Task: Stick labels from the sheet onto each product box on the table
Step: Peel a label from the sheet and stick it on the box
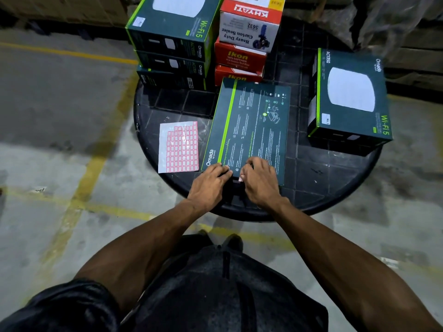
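A dark green Omada box (249,125) lies back side up in the middle of the round black table (335,173). Both hands are at its near edge. My left hand (211,182) rests on the near left corner with fingers bent over the edge. My right hand (259,179) sits beside it, fingertips curled, pinching a small pale label (240,179) at the box's front face. The label sheet (178,147), with red-bordered stickers, lies flat on the table left of the box.
Three Omada boxes (172,39) are stacked at the back left, the top one bearing a small white label. Red Ikon boxes (239,59) and a Khyati carton sealer box (249,29) stand behind. Another Omada stack (350,99) stands at the right.
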Action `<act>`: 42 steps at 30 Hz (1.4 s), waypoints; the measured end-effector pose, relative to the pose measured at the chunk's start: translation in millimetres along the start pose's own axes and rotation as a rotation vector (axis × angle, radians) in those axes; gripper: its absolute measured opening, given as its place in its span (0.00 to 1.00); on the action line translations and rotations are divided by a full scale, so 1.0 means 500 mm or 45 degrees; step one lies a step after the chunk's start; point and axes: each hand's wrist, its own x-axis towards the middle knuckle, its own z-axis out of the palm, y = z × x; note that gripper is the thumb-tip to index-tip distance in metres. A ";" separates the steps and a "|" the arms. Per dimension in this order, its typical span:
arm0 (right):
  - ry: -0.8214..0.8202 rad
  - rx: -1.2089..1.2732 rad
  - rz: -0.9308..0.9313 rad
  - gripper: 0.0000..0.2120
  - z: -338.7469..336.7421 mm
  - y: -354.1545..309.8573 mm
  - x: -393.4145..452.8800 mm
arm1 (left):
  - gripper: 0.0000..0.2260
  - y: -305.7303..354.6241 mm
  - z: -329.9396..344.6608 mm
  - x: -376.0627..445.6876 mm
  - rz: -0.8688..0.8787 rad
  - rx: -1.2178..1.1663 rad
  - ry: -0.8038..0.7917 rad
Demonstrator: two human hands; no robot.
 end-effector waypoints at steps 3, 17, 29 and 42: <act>-0.003 -0.012 0.009 0.04 0.002 -0.001 0.002 | 0.24 0.000 0.000 0.000 0.001 0.007 0.002; -0.004 -0.117 0.007 0.07 0.002 -0.002 0.004 | 0.23 -0.003 0.011 0.002 0.015 -0.010 0.067; 0.016 -0.203 -0.057 0.07 -0.006 -0.004 0.003 | 0.23 -0.002 0.005 0.001 0.002 -0.010 0.014; -0.005 0.150 0.194 0.11 -0.007 -0.003 0.029 | 0.23 -0.005 0.006 0.000 0.027 -0.005 0.015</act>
